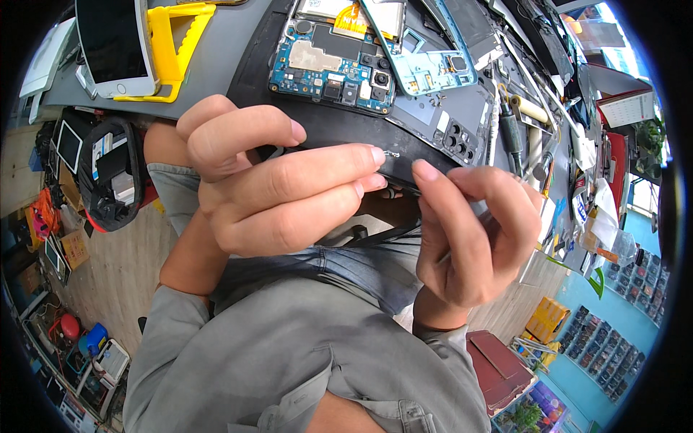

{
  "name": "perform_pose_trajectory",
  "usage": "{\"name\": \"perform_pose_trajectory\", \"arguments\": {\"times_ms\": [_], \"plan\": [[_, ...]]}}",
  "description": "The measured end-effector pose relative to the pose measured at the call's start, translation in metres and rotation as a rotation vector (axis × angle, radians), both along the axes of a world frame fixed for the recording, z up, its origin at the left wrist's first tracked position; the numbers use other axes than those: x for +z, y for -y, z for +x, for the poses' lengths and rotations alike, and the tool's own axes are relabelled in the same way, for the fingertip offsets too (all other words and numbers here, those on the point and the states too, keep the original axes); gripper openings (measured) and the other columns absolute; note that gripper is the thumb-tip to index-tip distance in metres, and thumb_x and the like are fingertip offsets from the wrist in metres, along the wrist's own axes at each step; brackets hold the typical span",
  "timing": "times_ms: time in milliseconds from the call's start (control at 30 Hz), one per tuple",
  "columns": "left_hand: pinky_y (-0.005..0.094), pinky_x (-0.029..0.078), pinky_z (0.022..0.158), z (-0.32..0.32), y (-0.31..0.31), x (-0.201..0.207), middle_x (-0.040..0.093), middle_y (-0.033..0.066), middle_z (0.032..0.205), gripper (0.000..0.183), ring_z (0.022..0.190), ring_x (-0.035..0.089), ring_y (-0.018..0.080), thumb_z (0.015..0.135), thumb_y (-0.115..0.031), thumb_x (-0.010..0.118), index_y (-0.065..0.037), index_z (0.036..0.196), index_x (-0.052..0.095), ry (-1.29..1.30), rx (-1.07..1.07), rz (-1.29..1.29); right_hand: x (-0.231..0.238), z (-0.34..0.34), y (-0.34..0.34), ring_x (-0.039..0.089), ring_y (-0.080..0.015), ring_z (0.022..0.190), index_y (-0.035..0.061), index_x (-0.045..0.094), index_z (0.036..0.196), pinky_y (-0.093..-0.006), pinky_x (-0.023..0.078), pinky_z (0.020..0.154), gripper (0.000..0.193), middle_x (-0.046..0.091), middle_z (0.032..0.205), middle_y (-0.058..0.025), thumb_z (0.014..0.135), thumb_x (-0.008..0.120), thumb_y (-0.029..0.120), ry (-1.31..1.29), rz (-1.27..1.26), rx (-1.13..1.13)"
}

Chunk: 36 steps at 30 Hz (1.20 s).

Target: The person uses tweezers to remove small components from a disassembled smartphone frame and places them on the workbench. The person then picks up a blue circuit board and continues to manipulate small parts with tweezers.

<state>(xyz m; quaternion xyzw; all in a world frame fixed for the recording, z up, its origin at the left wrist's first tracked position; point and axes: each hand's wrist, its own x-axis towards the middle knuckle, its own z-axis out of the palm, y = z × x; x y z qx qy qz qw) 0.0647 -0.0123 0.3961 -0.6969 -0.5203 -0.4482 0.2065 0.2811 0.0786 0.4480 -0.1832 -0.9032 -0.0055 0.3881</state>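
My left hand [281, 187] is in front of the bench edge, its longer fingers stretched to the right and pressed together. Tiny silvery pieces [392, 154], perhaps screws, show at their tips. Facing it across a small gap, my right hand [476, 231] has its fingers bent and apart, with nothing visible in them. Beyond both hands lies an opened phone with a blue circuit board [317, 65], camera modules and an orange flex cable [350, 20]. A light blue phone frame [433, 72] lies at an angle to the right of it.
A white-fronted phone [115, 50] leans on a yellow stand [184, 50] at the far left. Right of the blue frame lies a dark back panel [455, 115] with camera holes. Handled tools [511, 133] crowd the bench's right side. A black-lined bin [112, 173] stands at left.
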Motion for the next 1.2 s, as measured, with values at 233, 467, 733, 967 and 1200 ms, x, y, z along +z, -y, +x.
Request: {"name": "perform_pose_trajectory", "arguments": {"times_ms": [233, 467, 733, 967, 1200], "plan": [[0.0326, 0.041, 0.080, -0.002, 0.002, 0.000, 0.081, -0.0179, 0.114, 0.036, 0.109, 0.052, 0.0180, 0.086, -0.033, 0.091, -0.028, 0.106, 0.062, -0.010, -0.014, -0.007, -0.011, -0.006, -0.006, 0.057, -0.0215, 0.084, 0.0088, 0.087, 0.107, -0.0312, 0.048, 0.070, 0.044, 0.066, 0.109, -0.0050, 0.064, 0.084, 0.009, -0.035, 0.030, 0.024], [0.0324, 0.041, 0.080, -0.003, 0.002, 0.000, 0.081, -0.0176, 0.115, 0.036, 0.111, 0.053, 0.0180, 0.085, -0.033, 0.091, -0.028, 0.106, 0.062, -0.010, -0.023, -0.010, -0.013, -0.007, -0.006, 0.056, -0.0219, 0.085, 0.0090, 0.087, 0.108, -0.0315, 0.048, 0.069, 0.044, 0.065, 0.110, -0.0052, 0.064, 0.084, 0.009, -0.051, 0.033, 0.019], [0.0328, 0.042, 0.080, -0.002, 0.002, 0.000, 0.080, -0.0178, 0.116, 0.036, 0.110, 0.053, 0.0181, 0.085, -0.033, 0.091, -0.028, 0.106, 0.062, -0.012, -0.019, -0.015, -0.009, -0.006, -0.002, 0.063, -0.0203, 0.088, 0.0119, 0.087, 0.112, -0.0363, 0.048, 0.078, 0.035, 0.063, 0.107, -0.0062, 0.077, 0.087, 0.014, 0.006, 0.003, -0.008], [0.0324, 0.042, 0.080, -0.003, 0.002, -0.001, 0.080, -0.0182, 0.116, 0.038, 0.110, 0.052, 0.0181, 0.085, -0.033, 0.091, -0.028, 0.107, 0.061, -0.016, -0.012, -0.009, -0.007, -0.006, -0.002, 0.064, -0.0200, 0.088, 0.0119, 0.087, 0.112, -0.0363, 0.048, 0.078, 0.034, 0.062, 0.106, -0.0058, 0.078, 0.088, 0.015, 0.015, -0.001, -0.009], [0.0317, 0.042, 0.078, -0.003, 0.003, -0.001, 0.080, -0.0185, 0.116, 0.038, 0.110, 0.053, 0.0179, 0.086, -0.033, 0.091, -0.028, 0.108, 0.061, -0.021, -0.012, -0.019, -0.008, -0.006, -0.001, 0.063, -0.0203, 0.087, 0.0125, 0.087, 0.112, -0.0361, 0.049, 0.078, 0.033, 0.063, 0.106, -0.0059, 0.078, 0.088, 0.014, 0.004, -0.014, -0.016]]}}
